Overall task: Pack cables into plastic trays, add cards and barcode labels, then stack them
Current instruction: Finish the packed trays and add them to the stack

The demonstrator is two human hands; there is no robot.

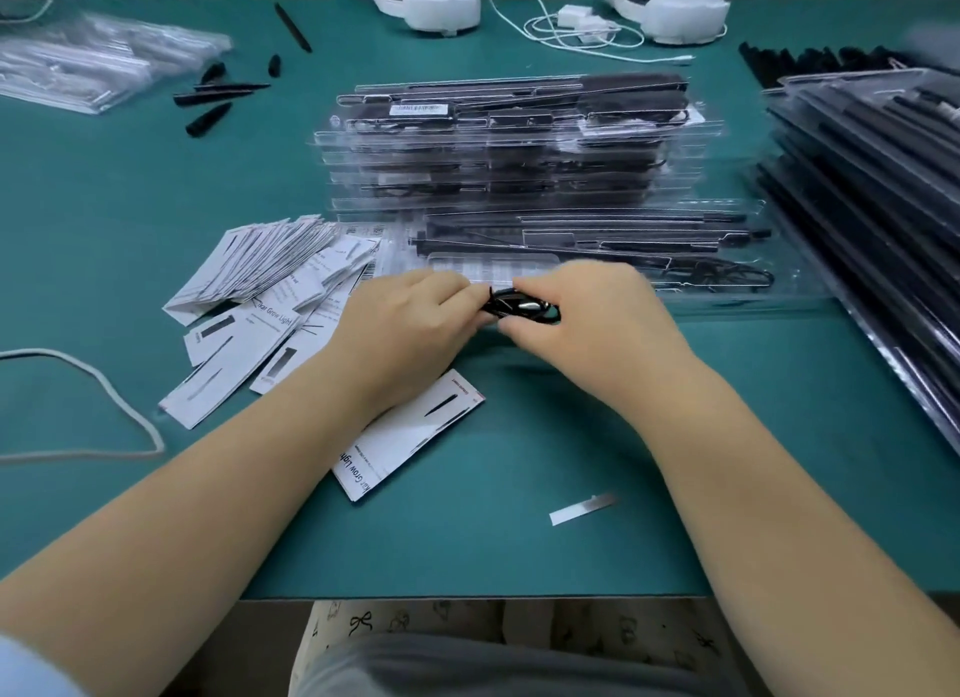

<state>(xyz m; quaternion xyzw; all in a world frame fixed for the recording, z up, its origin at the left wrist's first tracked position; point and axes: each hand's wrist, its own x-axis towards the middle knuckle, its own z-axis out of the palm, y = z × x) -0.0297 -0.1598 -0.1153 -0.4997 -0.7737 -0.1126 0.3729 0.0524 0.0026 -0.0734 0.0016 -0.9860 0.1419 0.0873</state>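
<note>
From my remote seat I see both hands meeting at frame centre, left hand [415, 311] and right hand [587, 311] each pinching the small black coiled cable [522, 309] between them, just in front of the open plastic tray [779, 293]. I judge the coil could spring loose if either pinch slackens, snagging the tray's rim. The cards [270, 275] fanned at centre left sit near the left wrist; a careless sweep could scatter them toward the stacked trays [509, 140] behind
</note>
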